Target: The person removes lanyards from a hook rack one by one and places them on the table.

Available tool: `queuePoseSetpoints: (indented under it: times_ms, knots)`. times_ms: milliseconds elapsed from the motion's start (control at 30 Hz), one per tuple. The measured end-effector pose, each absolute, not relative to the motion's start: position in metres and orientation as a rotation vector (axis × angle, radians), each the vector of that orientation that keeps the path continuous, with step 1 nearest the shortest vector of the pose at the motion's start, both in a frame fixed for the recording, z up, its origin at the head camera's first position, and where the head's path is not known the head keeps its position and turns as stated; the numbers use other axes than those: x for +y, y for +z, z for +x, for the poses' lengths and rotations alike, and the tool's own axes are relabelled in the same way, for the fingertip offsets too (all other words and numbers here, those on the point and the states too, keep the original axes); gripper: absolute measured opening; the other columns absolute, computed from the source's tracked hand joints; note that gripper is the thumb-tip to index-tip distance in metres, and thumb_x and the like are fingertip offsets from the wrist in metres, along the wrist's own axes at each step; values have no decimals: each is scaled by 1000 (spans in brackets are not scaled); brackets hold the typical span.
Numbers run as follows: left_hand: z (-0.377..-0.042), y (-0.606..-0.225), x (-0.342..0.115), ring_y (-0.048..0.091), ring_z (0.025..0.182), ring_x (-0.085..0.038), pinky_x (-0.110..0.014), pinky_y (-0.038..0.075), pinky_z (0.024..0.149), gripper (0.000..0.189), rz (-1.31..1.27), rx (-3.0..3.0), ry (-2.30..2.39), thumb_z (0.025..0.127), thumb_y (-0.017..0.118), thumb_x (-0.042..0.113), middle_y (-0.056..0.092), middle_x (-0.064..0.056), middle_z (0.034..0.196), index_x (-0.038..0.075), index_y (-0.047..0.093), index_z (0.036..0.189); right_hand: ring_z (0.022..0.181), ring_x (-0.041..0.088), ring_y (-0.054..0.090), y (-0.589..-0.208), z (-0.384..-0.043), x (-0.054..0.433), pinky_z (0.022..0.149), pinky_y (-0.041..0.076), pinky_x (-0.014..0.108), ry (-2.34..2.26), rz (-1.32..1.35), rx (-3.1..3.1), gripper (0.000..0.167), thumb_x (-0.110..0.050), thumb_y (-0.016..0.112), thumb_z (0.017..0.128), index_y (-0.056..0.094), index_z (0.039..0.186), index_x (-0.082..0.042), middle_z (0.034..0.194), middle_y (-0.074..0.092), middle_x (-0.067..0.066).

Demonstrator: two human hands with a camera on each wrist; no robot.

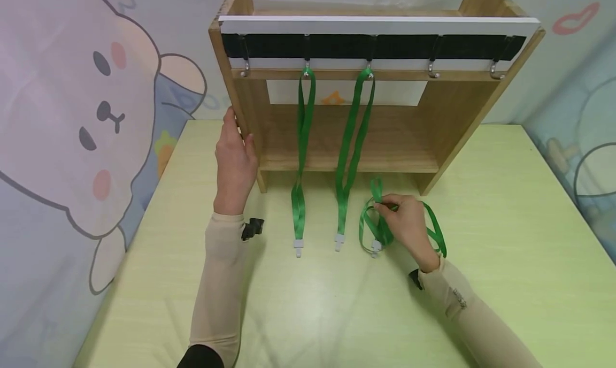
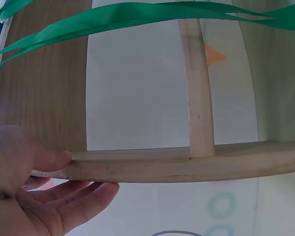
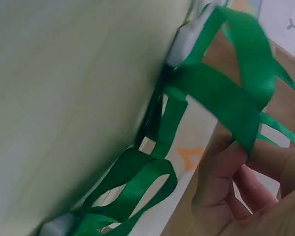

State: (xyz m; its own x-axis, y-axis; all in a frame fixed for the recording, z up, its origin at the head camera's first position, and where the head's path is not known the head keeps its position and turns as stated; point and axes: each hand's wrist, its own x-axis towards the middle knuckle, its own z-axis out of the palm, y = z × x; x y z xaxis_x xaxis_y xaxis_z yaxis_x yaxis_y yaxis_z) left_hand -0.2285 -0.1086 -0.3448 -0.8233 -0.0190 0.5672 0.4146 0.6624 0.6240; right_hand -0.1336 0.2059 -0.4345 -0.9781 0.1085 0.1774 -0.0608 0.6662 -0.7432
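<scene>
A wooden rack [image 1: 346, 138] stands on the table, a row of metal hooks along its front rail. My left hand [image 1: 236, 167] holds the rack's left side panel [image 2: 152, 169], thumb on one face and fingers on the other. Two green lanyards, one on the left [image 1: 304, 127] and one on the right [image 1: 353, 138], hang from hooks with pale clips at their lower ends. Near the rack's right foot, my right hand [image 1: 406, 223] pinches the band of a third green lanyard [image 3: 250, 59] between thumb and fingertips. Its loops and pale clip [image 1: 376, 246] lie on the table.
Bare hooks show at the far left [image 1: 245, 68], right of the lanyards [image 1: 433, 71] and far right [image 1: 497, 73]. The pale table [image 1: 308, 314] extends around the rack. Behind it hangs a cartoon-printed backdrop [image 1: 58, 116].
</scene>
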Motion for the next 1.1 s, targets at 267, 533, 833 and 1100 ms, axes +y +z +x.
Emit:
queuePoseSetpoints:
  times_ms: [267, 533, 833, 1100]
  knots:
    - [-227, -342, -107, 53, 128, -44, -53, 52, 97, 53, -306, -2354, -1082, 101, 52, -6, 47, -31, 141, -11, 30, 149, 70, 28, 65, -438, -142, 203, 59, 48, 33, 1100, -34, -2753, 13, -8, 74, 91, 77, 92, 4, 81, 73, 15]
    - [-227, -342, -108, 53, 128, -44, -53, 51, 97, 53, -297, -2356, -1075, 101, 52, -5, 47, -30, 141, -11, 30, 149, 70, 30, 66, -437, -144, 204, 62, 54, 41, 1015, -17, -2881, 14, -4, 72, 92, 74, 97, 9, 85, 72, 19]
    - [-227, -341, -109, 54, 127, -44, -53, 52, 97, 54, -288, -2358, -1075, 101, 52, -5, 47, -30, 141, -11, 29, 150, 74, 33, 68, -428, -136, 205, 66, 56, 44, 934, 30, -2951, 20, -2, 65, 94, 71, 107, 12, 94, 72, 26]
    - [-228, -343, -108, 53, 128, -43, -52, 52, 97, 54, -285, -2360, -1085, 101, 53, -5, 47, -30, 142, -11, 29, 150, 60, 23, 61, -405, -131, 207, 51, 45, 31, 960, 100, -2822, 20, -5, 65, 96, 72, 107, 9, 94, 73, 22]
